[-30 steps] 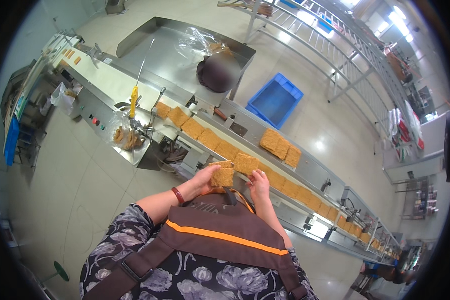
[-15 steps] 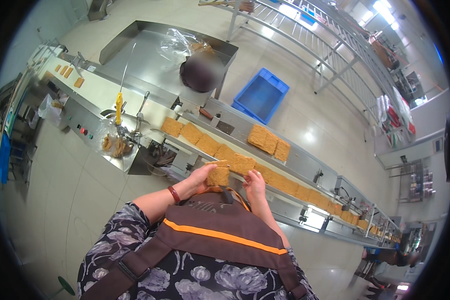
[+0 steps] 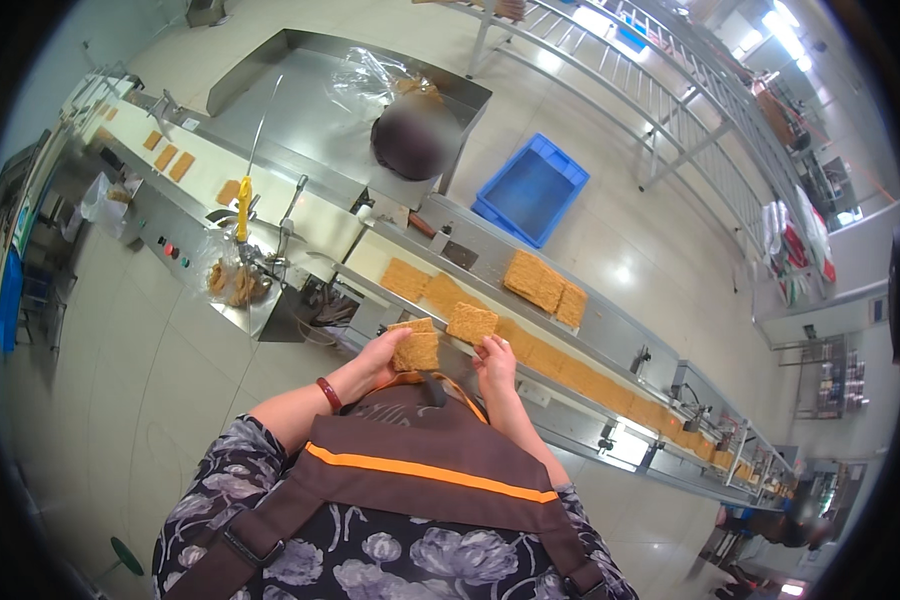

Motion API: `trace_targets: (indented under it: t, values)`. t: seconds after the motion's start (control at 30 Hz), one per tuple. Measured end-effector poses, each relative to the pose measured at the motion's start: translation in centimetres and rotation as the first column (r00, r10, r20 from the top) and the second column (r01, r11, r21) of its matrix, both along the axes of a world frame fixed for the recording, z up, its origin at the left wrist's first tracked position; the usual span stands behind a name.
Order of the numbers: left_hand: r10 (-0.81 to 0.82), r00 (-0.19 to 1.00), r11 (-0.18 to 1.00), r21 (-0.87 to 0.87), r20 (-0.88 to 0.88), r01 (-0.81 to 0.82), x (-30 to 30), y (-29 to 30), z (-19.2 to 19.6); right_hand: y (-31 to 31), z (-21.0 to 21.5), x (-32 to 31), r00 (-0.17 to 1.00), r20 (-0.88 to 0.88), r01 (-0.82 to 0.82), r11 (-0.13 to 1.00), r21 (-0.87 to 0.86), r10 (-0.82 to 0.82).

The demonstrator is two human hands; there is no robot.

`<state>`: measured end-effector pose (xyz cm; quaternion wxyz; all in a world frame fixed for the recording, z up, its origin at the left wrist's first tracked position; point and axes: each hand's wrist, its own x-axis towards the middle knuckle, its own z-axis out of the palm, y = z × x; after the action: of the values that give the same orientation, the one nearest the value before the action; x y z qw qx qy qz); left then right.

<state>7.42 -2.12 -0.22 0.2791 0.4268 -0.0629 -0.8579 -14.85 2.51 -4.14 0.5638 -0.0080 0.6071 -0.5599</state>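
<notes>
My left hand (image 3: 378,360) grips a small stack of flat, square golden-brown cakes (image 3: 416,352) with a crumbly surface, held just in front of my apron. With its fingertips my right hand (image 3: 495,366) pinches the near edge of a single square cake (image 3: 472,322), held over the conveyor's near side. Behind it a row of like cakes (image 3: 550,365) lies along the pale belt, running off to the far right. Which exact food the cakes are, I cannot tell.
Several cakes (image 3: 535,282) rest on the metal ledge beyond the belt. A blue crate (image 3: 532,190) sits farther back. At left, spaced cakes (image 3: 180,166) lie on another belt stretch, near a yellow-handled tool (image 3: 243,208). Behind are a metal tray table (image 3: 300,90) and a person's dark-capped head (image 3: 410,140).
The row of cakes has travelled along the belt toward the right. The right hand's cake now stands apart from the left hand's stack. Cakes on the left stretch have come closer.
</notes>
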Motion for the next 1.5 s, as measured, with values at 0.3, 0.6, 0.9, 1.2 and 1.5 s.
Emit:
trace_targets:
  t: [0.3, 0.6, 0.9, 1.2, 1.5]
  values:
    - [0.076, 0.997, 0.996, 0.044, -0.013, -0.076, 4.1, 0.2, 0.7, -6.8, -2.6, 5.7, 0.978, -0.054, -0.201, 0.979, -0.019, 0.200]
    - [-0.001, 0.999, 0.998, 0.055, -0.039, 0.003, 3.5, 0.0, -0.9, -6.7, -1.8, 6.1, 0.864, -0.360, -0.347, 0.935, 0.079, 0.351]
    - [-0.103, 0.993, 0.994, 0.043, -0.061, 0.105, -0.2, 0.2, -1.7, 0.2, 1.6, 4.3, 0.074, -0.948, -0.572, 0.792, 0.213, 0.308]
    - [-0.127, 0.990, 0.992, -0.023, -0.055, 0.126, -2.3, 0.7, 1.2, 2.1, 2.1, 2.2, 0.404, -0.825, -0.584, 0.806, 0.100, 0.395]
    - [-0.118, 0.993, 0.993, -0.030, -0.032, 0.117, -4.2, 1.2, 1.9, 2.8, 3.6, 0.3, 0.411, -0.777, -0.610, 0.777, 0.154, 0.476]
